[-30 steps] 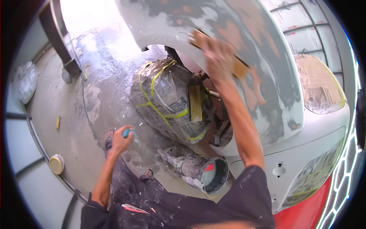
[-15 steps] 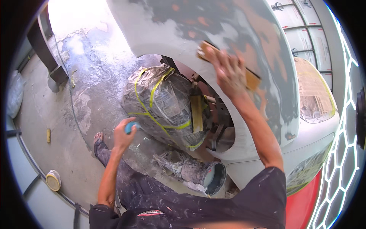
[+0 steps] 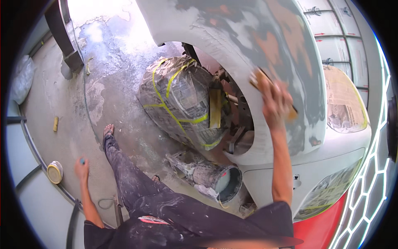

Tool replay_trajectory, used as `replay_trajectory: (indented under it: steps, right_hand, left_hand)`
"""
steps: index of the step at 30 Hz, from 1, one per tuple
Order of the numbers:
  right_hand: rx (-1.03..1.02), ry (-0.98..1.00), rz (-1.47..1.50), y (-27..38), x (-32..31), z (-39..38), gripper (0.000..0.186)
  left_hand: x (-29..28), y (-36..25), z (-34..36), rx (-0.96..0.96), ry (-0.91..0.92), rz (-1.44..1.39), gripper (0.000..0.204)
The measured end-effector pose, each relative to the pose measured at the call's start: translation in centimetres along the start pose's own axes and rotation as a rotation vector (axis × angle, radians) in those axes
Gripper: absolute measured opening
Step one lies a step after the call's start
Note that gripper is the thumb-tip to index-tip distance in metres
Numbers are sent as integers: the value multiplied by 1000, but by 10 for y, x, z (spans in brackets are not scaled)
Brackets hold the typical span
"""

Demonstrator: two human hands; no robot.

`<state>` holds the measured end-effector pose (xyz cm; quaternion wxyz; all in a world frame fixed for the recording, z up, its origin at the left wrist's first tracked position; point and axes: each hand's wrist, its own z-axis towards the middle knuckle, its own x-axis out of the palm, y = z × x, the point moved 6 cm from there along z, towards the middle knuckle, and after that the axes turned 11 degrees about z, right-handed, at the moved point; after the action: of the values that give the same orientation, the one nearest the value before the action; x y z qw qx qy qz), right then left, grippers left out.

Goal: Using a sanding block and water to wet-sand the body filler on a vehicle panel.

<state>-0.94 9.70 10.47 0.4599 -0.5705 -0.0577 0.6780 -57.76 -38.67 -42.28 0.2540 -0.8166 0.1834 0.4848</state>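
Observation:
My right hand (image 3: 275, 103) is closed over a long, flat tan sanding block (image 3: 260, 79), slightly smeared by motion. It presses the block against the car fender (image 3: 232, 43), whose surface is patched in white, grey and brown above the wheel arch. Away to the lower left, my left hand (image 3: 81, 170) is closed round a small blue piece (image 3: 82, 161), held over the floor. Only a bit of that piece shows, so its kind is unclear. Under the arch stands a wheel (image 3: 178, 101) wrapped in dusty sheeting and yellow tape.
A dark bucket (image 3: 235, 189) lies near the bumper (image 3: 269, 176), close to my legs. Paper masks a panel area (image 3: 344, 99) at the right. On the floor at left are a round tub (image 3: 54, 172), a yellow cylinder (image 3: 55, 123) and a clear plastic bag (image 3: 23, 81).
My right hand and the sanding block have slid right and down along the fender. My left hand has swung away from the wrapped wheel, leftward and down, still holding the blue piece.

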Motion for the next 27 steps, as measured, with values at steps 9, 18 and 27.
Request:
replay_trajectory:
  steps: [9,18,27]
  right_hand:
    - [-38,114,-102,36,40,64,64]
    - [-105,-78,107,124,175,233,56]
    - [-21,101,-40,-15,-14,-56,66]
  left_hand:
    - [27,-18,12,-95,15,-277,33]
    - [-102,-446,-5,874,-4,-455,41]
    - [18,104,-41,-180,-121,-29,45]
